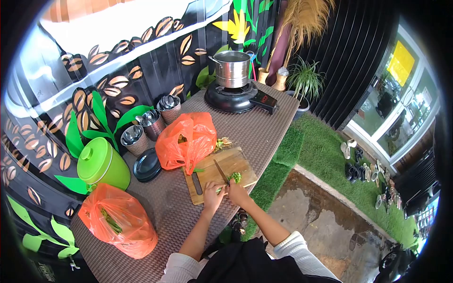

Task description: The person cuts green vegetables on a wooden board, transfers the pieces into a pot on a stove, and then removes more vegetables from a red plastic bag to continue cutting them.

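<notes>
The fingers of your right hand [237,194] are wrapped closed around the handle of a slim knife with a dark-looking blade [220,170], its tip pointing away from you and a little to the left. The fingers of your left hand [214,195] are curled in close beside it, bunched on a small bit of green stalks [218,190] (exactly how tightly, you cannot tell from this height). Just beyond your right hand, a small heap of finely chopped bright green pieces [235,177] lies on the rectangular brown wooden cutting board [237,161], whose slotted handle end is to your left.

At the board's far left, a knotted orange-red translucent plastic bag [185,141] overlaps its edge, and a loose bunch of greens with pale ends [223,143] lies beside that bag. Left of the bag you have a stack of round dark plates [147,165], three brown cups of metal cutlery [152,126] and a lime-green lidded plastic bucket [106,166]. Nearer to you on the left sits a second, fuller orange-red plastic bag [135,231], greens showing through it.

All this stands on the brown woven-textured counter [250,129]. At its far end, a two-handled silver metal pot [232,74] sits on a round black portable stove [227,102]. Off to your right, pairs of shoes [368,172] line the green turf [321,148].
</notes>
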The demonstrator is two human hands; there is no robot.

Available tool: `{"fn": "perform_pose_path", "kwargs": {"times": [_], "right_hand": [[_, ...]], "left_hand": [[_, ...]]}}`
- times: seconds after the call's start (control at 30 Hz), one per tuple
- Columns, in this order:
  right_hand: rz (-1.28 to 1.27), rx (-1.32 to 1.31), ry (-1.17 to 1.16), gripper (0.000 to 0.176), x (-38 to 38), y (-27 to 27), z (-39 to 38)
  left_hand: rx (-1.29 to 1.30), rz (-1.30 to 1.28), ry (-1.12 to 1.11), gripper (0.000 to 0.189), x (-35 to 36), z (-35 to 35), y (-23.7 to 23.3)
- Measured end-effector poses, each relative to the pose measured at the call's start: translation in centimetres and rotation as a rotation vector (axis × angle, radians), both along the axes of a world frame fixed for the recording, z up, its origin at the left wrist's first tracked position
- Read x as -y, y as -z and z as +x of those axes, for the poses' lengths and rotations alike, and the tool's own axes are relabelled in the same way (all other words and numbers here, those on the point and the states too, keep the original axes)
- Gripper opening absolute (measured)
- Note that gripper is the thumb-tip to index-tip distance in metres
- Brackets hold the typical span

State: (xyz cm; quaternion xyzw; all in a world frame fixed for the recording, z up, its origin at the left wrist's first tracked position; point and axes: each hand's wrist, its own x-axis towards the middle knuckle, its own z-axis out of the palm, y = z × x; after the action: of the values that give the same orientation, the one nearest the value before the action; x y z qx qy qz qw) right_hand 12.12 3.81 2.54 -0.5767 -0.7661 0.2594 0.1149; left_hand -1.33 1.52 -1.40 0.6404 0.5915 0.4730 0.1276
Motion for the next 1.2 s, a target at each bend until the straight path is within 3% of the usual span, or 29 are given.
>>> {"fn": "perform_pose_path", "kwargs": {"times": [0.13,0.3,0.47,0.53,0.7,0.83,1.0,1.2], "right_hand": [[-0.011,0.087,0.064,0.025,2.7,0.0,-0.6],[-0.031,0.055,0.032,0.028,0.2,-0.4,-0.9],[-0.064,0.007,-0.049,0.027,-0.5,-0.1,0.2],[0.055,0.099,-0.013,0.026,1.4,0.1,0.0],[0.000,0.065,0.078,0.026,1.1,-0.1,-1.6],[-0.008,0.030,-0.085,0.026,-0.9,-0.1,-0.3],[0.041,0.121,0.020,0.024,2.4,0.6,-0.6],[0.035,0.107,0.122,0.023,0.3,-0.3,-0.5]], "left_hand": [[0.070,-0.009,-0.007,0.008,-0.2,0.0,0.7],[0.130,-0.118,-0.056,0.006,0.6,0.5,-0.8],[0.053,-0.062,-0.038,0.018,0.3,0.6,-0.1],[0.065,-0.074,-0.045,0.020,0.6,0.8,-0.6],[0.088,-0.066,-0.042,0.022,0.6,0.6,-0.5],[0.104,-0.046,-0.051,0.023,0.2,0.6,0.2],[0.188,-0.074,-0.055,0.023,0.6,0.7,-0.3],[0.043,-0.076,-0.069,0.019,1.1,0.5,-0.1]]}}
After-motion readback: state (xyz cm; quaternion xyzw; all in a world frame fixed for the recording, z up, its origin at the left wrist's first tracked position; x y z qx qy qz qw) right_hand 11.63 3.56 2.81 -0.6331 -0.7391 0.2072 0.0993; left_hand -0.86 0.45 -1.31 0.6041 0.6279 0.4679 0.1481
